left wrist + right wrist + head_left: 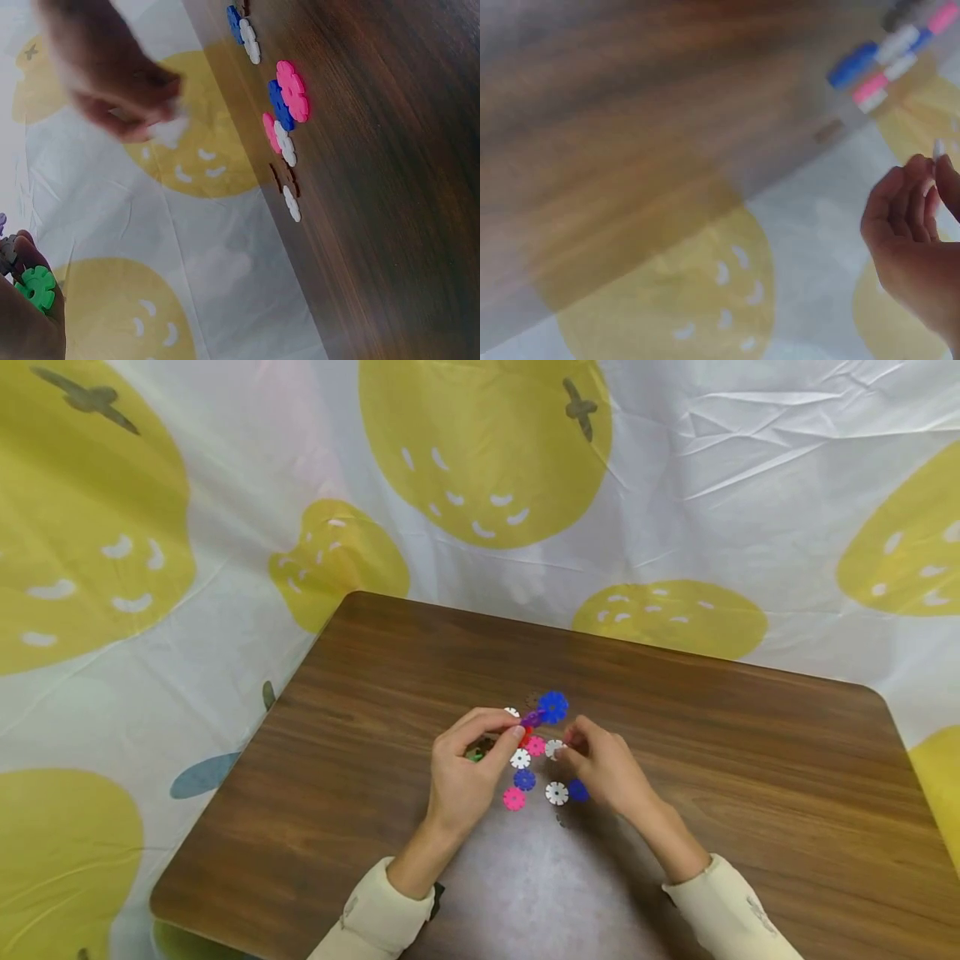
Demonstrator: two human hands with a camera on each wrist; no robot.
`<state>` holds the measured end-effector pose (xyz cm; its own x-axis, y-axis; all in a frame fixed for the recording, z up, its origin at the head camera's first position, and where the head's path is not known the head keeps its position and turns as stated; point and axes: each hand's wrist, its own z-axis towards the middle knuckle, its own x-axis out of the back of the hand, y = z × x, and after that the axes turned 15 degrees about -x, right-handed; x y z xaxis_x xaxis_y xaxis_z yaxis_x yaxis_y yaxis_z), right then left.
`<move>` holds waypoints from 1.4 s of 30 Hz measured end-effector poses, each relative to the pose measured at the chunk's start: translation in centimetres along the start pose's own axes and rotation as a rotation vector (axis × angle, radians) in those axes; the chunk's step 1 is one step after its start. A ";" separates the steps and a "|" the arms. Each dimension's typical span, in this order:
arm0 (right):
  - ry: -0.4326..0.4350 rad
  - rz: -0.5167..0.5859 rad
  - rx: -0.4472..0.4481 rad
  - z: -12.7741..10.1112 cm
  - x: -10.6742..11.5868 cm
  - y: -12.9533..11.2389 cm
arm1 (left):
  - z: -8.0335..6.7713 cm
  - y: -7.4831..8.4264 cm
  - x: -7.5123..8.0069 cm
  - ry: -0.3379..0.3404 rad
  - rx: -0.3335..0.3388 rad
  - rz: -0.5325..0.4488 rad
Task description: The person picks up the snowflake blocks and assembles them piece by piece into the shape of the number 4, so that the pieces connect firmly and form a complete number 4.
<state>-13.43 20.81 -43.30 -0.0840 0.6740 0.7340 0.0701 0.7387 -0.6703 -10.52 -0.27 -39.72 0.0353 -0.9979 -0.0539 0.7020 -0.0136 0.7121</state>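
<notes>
My left hand holds a joined group of notched plastic discs between thumb and fingers, raised above the table. A blue disc sticks out at its far end, beside a purple disc. Part of a red disc shows by the thumb. In the left wrist view a green disc and a grey-brown disc lie against the palm. My right hand is to the right, apart from the group, pinching a white disc, seen edge-on in the right wrist view. The fingers hide some joints.
Several loose discs lie on the brown wooden table below the hands, among them a pink disc, a blue disc and a white disc. Behind the table hangs a fruit-patterned cloth.
</notes>
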 end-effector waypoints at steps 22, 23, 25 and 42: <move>0.310 0.390 0.238 -4.2 6.8 -5.0 | 0.0 0.2 -0.3 -0.024 -0.061 -0.038; 0.320 0.399 0.252 -4.3 6.8 -5.1 | -0.1 0.1 -0.3 -0.025 -0.063 -0.038; 0.339 0.418 0.284 -4.4 6.9 -5.3 | -0.1 0.1 -0.4 -0.029 -0.069 -0.038; 0.397 0.509 0.445 -4.7 7.0 -6.5 | -0.2 0.5 -0.6 -0.074 -0.076 -0.055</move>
<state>-9.79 20.75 -33.30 0.2195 0.9423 0.2526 -0.4076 0.3239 -0.8538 -10.03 0.35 -39.46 -0.0551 -0.9978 -0.0373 0.7531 -0.0661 0.6546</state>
